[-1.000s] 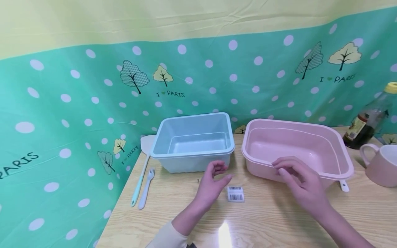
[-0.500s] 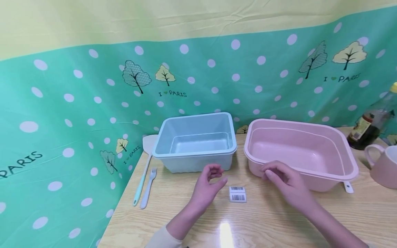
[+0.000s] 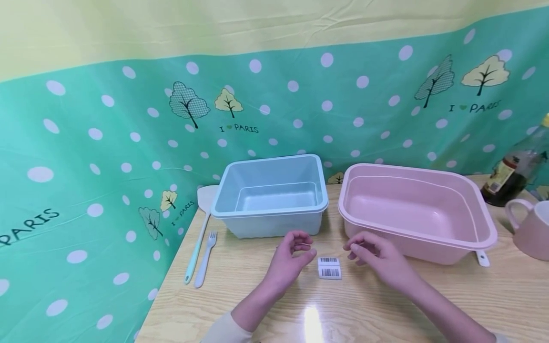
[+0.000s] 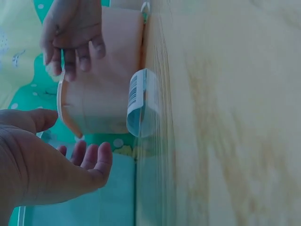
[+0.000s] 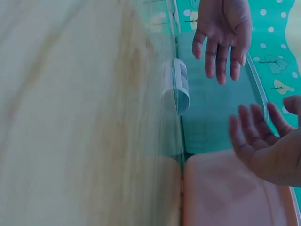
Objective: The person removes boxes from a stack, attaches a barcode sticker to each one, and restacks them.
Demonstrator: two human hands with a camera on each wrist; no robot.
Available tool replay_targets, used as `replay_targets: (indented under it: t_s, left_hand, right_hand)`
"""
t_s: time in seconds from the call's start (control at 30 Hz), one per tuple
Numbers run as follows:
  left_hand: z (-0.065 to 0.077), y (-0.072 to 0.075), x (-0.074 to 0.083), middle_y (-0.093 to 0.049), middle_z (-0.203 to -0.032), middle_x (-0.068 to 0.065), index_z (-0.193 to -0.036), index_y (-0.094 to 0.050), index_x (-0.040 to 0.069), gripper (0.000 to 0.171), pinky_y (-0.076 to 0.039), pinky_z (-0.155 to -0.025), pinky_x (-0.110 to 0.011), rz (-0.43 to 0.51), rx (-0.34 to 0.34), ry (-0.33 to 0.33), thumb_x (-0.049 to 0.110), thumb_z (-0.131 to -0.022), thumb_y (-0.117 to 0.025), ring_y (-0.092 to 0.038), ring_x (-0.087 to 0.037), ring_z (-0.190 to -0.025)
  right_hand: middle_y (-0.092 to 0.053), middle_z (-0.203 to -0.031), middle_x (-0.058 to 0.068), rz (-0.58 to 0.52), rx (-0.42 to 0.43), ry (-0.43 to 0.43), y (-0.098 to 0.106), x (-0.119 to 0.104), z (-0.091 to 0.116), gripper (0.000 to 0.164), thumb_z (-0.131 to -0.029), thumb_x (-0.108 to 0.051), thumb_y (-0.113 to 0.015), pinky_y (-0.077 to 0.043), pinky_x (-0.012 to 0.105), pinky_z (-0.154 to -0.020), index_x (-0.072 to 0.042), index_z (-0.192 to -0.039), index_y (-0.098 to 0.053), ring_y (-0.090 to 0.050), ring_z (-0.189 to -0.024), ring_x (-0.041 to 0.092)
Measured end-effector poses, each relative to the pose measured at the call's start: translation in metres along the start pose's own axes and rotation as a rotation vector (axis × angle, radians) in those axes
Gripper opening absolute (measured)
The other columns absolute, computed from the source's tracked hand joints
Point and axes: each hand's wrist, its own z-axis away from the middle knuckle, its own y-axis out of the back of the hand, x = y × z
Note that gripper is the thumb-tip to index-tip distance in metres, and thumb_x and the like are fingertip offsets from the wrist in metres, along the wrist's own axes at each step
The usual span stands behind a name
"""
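Observation:
A small curled white label with two barcodes [image 3: 329,268] lies on the wooden table between my two hands. To its left is my left hand [image 3: 288,262], fingers loosely bent and holding nothing, in front of the blue bin [image 3: 270,224]. My right hand [image 3: 379,257] hovers on the other side of the label, before the pink bin [image 3: 429,247], also with nothing in its relaxed fingers. In the left wrist view the label [image 4: 137,101] arches up off the tabletop, both hands apart from it. The right wrist view shows the same label [image 5: 181,87] beyond my fingers.
Left of the blue bin lie a spatula [image 3: 198,247] with a mint handle and a pale fork [image 3: 207,259]. At the far right stand a pink mug [image 3: 532,233] and a dark sauce bottle [image 3: 508,176]. A white handle end [image 3: 482,258] pokes out from beside the pink bin.
My right hand has moved left and down, from the pink bin's front rim to beside the label. My left hand has shifted only slightly. The head view has turned a little.

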Motion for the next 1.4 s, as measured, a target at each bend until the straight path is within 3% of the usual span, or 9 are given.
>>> replay_targets:
  t_s: [0.2, 0.3, 0.47, 0.63, 0.97, 1.23, 1.4]
  left_hand:
    - [0.001, -0.002, -0.004, -0.062, -0.122, -0.014, -0.127, -0.055, -0.001, 0.041, -0.058, -0.079, -0.043, -0.016, -0.056, 0.036, 0.007, -0.091, -0.072, -0.061, -0.025, -0.108]
    - [0.001, -0.002, -0.006, -0.062, -0.122, -0.015, -0.127, -0.056, -0.001, 0.041, -0.057, -0.076, -0.037, -0.033, -0.062, 0.048, 0.007, -0.09, -0.073, -0.062, -0.025, -0.106]
    - [0.002, -0.002, -0.009, -0.061, -0.121, -0.017, -0.127, -0.055, -0.002, 0.043, -0.056, -0.074, -0.034, -0.045, -0.075, 0.085, 0.006, -0.089, -0.073, -0.063, -0.024, -0.103]
    - [0.003, -0.002, -0.012, -0.061, -0.117, -0.015, -0.127, -0.053, -0.003, 0.047, -0.056, -0.074, -0.033, -0.057, -0.133, 0.121, 0.005, -0.087, -0.074, -0.064, -0.02, -0.098]
    - [0.005, -0.002, -0.013, -0.064, -0.098, -0.005, -0.126, -0.054, 0.003, 0.046, -0.051, -0.068, -0.025, -0.155, -0.202, 0.162, 0.005, -0.085, -0.076, -0.061, -0.014, -0.084]
    - [0.005, -0.004, -0.014, -0.064, -0.103, -0.003, -0.124, -0.059, 0.002, 0.039, -0.055, -0.075, -0.025, -0.179, -0.251, 0.154, 0.007, -0.088, -0.073, -0.062, -0.013, -0.089]
    - [0.005, -0.006, -0.013, -0.063, -0.103, -0.003, -0.124, -0.061, 0.0, 0.035, -0.056, -0.071, -0.026, -0.144, -0.233, 0.14, 0.003, -0.091, -0.07, -0.062, -0.012, -0.087]
  right_hand:
    - [-0.066, -0.105, 0.018, 0.034, -0.088, -0.144, -0.005, 0.006, -0.001, 0.026, -0.102, -0.02, -0.061, -0.058, 0.036, -0.07, 0.0, -0.117, -0.063, -0.064, -0.086, 0.03]
    - [-0.064, -0.104, 0.019, 0.035, -0.104, -0.183, -0.008, 0.009, -0.001, 0.03, -0.101, -0.021, -0.062, -0.058, 0.037, -0.068, 0.003, -0.119, -0.061, -0.061, -0.083, 0.031]
    - [-0.065, -0.113, 0.016, 0.031, -0.116, -0.253, -0.013, 0.012, 0.0, 0.031, -0.1, -0.02, -0.064, -0.059, 0.037, -0.071, 0.002, -0.12, -0.06, -0.064, -0.096, 0.03]
    - [-0.063, -0.121, 0.018, 0.002, -0.157, -0.258, -0.015, 0.014, 0.002, 0.034, -0.099, -0.018, -0.065, -0.06, 0.039, -0.072, 0.005, -0.122, -0.057, -0.065, -0.104, 0.032]
    - [-0.064, -0.113, 0.016, 0.012, -0.217, -0.24, -0.017, 0.018, 0.004, 0.033, -0.098, -0.016, -0.064, -0.059, 0.039, -0.071, 0.004, -0.122, -0.056, -0.062, -0.1, 0.027]
    - [-0.064, -0.123, 0.02, 0.002, -0.22, -0.279, -0.018, 0.019, 0.002, 0.036, -0.099, -0.018, -0.064, -0.059, 0.037, -0.072, 0.005, -0.125, -0.057, -0.064, -0.106, 0.03]
    - [-0.065, -0.123, 0.019, 0.009, -0.218, -0.3, -0.018, 0.016, 0.002, 0.042, -0.099, -0.021, -0.065, -0.059, 0.036, -0.072, 0.007, -0.129, -0.058, -0.065, -0.104, 0.028]
